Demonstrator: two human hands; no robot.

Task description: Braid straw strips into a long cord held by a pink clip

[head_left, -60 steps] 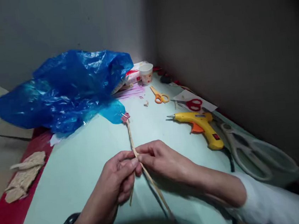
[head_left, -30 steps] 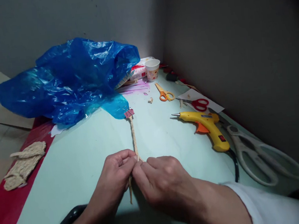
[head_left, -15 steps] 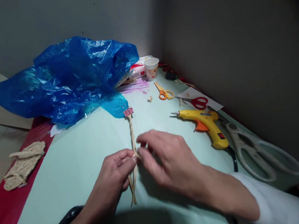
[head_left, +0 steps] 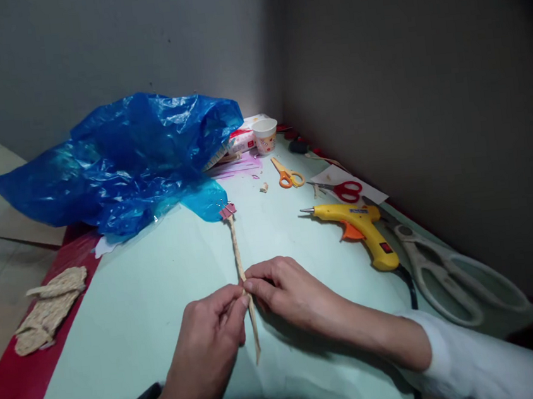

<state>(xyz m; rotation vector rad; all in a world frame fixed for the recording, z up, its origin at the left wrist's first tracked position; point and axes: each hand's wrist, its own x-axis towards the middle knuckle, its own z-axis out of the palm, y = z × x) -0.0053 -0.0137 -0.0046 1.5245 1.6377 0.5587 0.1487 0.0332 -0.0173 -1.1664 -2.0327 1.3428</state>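
A thin tan braid [head_left: 236, 247] of straw-like strands runs toward me down the middle of the table. Its far end is caught in a pink binder clip [head_left: 228, 211]. My left hand [head_left: 214, 332] pinches the braid's near end between thumb and forefinger. Right beside it, my right hand [head_left: 288, 289] is also closed on the strands, thumb against forefinger. Below the fingers a loose strand [head_left: 256, 340] hangs toward me. The exact crossing of the strands is hidden by my fingertips.
Left lies a woven straw piece [head_left: 52, 308]; behind it, a blue plastic bag [head_left: 134, 162]. Rightward are a yellow glue gun [head_left: 357, 218], large grey scissors [head_left: 430, 265], red-handled scissors [head_left: 346, 191] and orange scissors [head_left: 287, 175]. A paper cup [head_left: 266, 137] stands at the back.
My right hand has come in from the right and closed on the strands beside my left hand. The loose ends below have shifted right. The whole view has tipped slightly.
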